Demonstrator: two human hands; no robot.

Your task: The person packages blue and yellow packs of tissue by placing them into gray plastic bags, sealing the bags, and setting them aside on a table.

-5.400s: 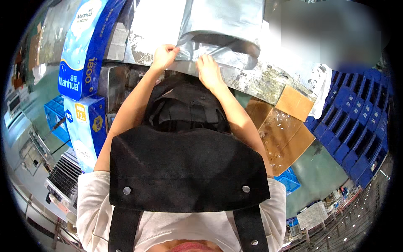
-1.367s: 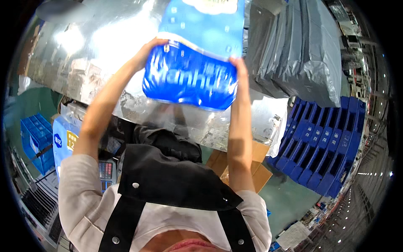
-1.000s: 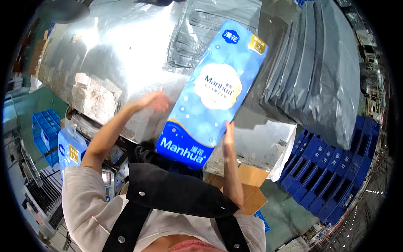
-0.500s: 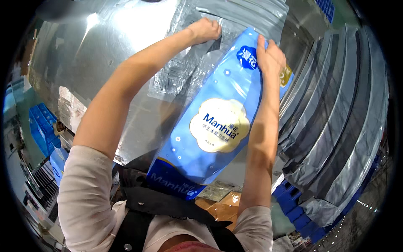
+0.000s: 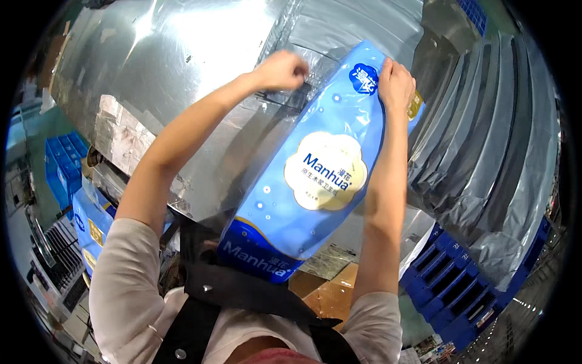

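Note:
A long, light blue plastic pack (image 5: 303, 227) with a cream flower-shaped label lies slanted in front of me, its dark blue end against my apron. My right hand (image 5: 397, 86) grips its far right edge, thumb on the upper face and the other fingers over the side. To the left of the pack's far end, my left hand (image 5: 280, 71) is curled closed above a grey plastic bag (image 5: 354, 27). Whatever its fingers may hold cannot be made out. The bag lies flat on the metal table (image 5: 200, 73), partly behind the pack.
Folded grey plastic bags (image 5: 485, 151) hang in a row on the right, above a blue plastic crate (image 5: 448, 279). A cardboard box (image 5: 333, 297) is below the pack. At the left stand a blue crate (image 5: 63, 161) and another blue pack (image 5: 91, 227).
My left hand has come nearer and slightly left, and the grey bag's near part no longer spreads as far toward me. The pack and my right hand have shifted slightly right.

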